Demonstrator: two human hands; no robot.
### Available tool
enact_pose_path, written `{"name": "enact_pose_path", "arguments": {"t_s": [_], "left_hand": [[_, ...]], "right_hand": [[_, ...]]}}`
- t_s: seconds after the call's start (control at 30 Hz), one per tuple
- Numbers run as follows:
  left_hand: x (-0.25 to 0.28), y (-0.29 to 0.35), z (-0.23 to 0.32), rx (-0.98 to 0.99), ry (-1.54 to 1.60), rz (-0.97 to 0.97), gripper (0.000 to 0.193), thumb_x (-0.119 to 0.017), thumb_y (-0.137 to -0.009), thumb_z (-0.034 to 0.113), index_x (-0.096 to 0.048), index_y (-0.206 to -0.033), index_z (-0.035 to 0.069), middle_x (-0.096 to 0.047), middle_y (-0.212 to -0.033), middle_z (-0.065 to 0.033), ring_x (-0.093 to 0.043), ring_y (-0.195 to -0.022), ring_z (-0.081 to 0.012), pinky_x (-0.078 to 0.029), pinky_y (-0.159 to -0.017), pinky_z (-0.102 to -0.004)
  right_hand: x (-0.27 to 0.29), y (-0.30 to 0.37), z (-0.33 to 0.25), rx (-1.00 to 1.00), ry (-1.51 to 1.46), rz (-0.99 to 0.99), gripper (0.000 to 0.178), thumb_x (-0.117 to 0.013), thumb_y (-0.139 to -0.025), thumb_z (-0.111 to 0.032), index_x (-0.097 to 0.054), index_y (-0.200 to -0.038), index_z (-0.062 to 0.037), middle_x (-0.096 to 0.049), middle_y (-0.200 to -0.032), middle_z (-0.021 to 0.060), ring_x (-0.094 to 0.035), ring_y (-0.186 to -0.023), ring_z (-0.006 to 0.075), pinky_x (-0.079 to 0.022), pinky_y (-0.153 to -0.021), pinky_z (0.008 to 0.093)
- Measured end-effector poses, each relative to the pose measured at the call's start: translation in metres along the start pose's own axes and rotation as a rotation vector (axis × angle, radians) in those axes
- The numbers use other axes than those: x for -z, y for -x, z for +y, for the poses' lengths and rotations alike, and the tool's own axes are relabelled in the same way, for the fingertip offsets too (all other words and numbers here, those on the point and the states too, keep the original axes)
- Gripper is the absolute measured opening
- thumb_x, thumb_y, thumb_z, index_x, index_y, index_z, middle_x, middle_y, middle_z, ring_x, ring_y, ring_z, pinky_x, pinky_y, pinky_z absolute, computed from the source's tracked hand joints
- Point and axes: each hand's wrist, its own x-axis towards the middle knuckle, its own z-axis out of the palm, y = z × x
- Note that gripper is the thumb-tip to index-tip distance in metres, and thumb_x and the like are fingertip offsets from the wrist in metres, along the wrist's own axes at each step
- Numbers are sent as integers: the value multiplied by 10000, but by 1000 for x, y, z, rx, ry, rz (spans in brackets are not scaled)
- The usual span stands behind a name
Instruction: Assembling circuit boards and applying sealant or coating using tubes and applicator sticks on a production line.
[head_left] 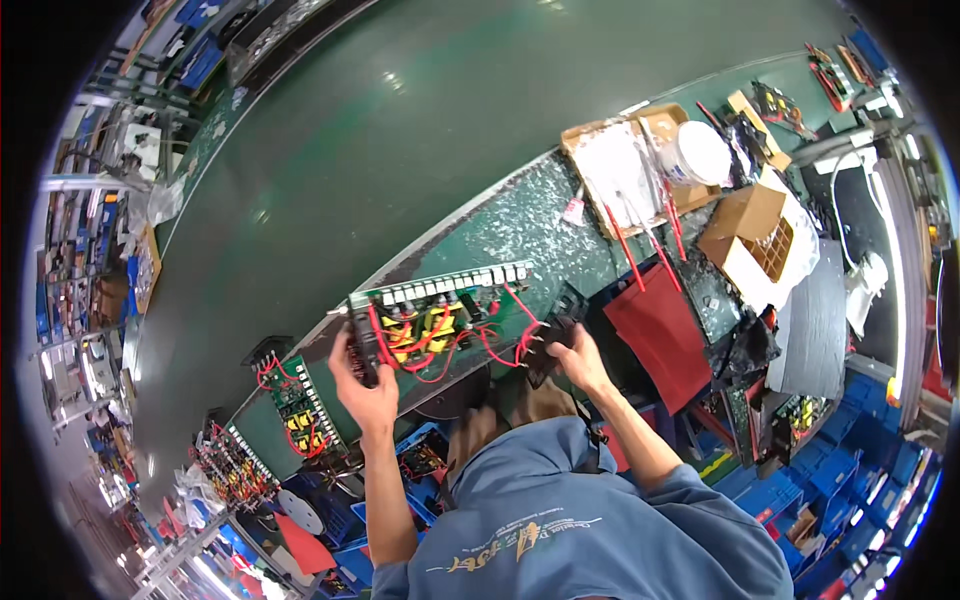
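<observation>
A green circuit board [440, 310] with white connectors along its far edge, yellow coils and red wires is held up over the bench edge. My left hand [362, 385] grips its left end, next to a black part. My right hand [575, 355] holds a black block [560, 322] that hangs from the board's red wires at its right end. Both forearms rise from the lower edge, above a grey-blue top.
The green bench [520, 225] carries an open cardboard box [760, 235], a white tub [700, 152], a paper-filled tray [615, 170] and a red sheet [660, 330]. More wired boards [295, 400] lie to the left. Blue crates [850, 480] stand below. The green floor [400, 110] lies beyond.
</observation>
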Motion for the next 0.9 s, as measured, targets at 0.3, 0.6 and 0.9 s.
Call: {"name": "enact_pose_path", "arguments": {"t_s": [0.3,0.6,0.9], "left_hand": [[4,-5,12,-45,-8,-137,667,-620,-803,-19,-415,-1437,-20,-496,-1381,-160,-506,-1277,-260,-391,-1098,-377],[7,-1,18,-12,-99,-247,795,-679,-884,271,-322,-1525,-34,-404,-1470,-210,-412,-1352,-355,-296,-1146,-465],[12,13,36,27,-84,-227,745,-666,-903,292,-336,-1478,-48,-418,-1420,-240,-460,-1272,-342,-356,-1086,-439]], "right_hand": [[68,-29,58,219,-307,479,558,-707,-947,-137,-451,-1413,34,-685,-1088,91,-639,-876,125,-511,-765,248],[98,-64,-17,467,-428,607,437,-735,-947,-142,-592,-1341,-17,-660,-931,8,-603,-784,88,-480,-674,217],[121,-83,-112,855,284,697,195,-675,-982,-106,-704,-1142,1,-705,-904,101,-671,-781,150,-524,-715,274]]}}
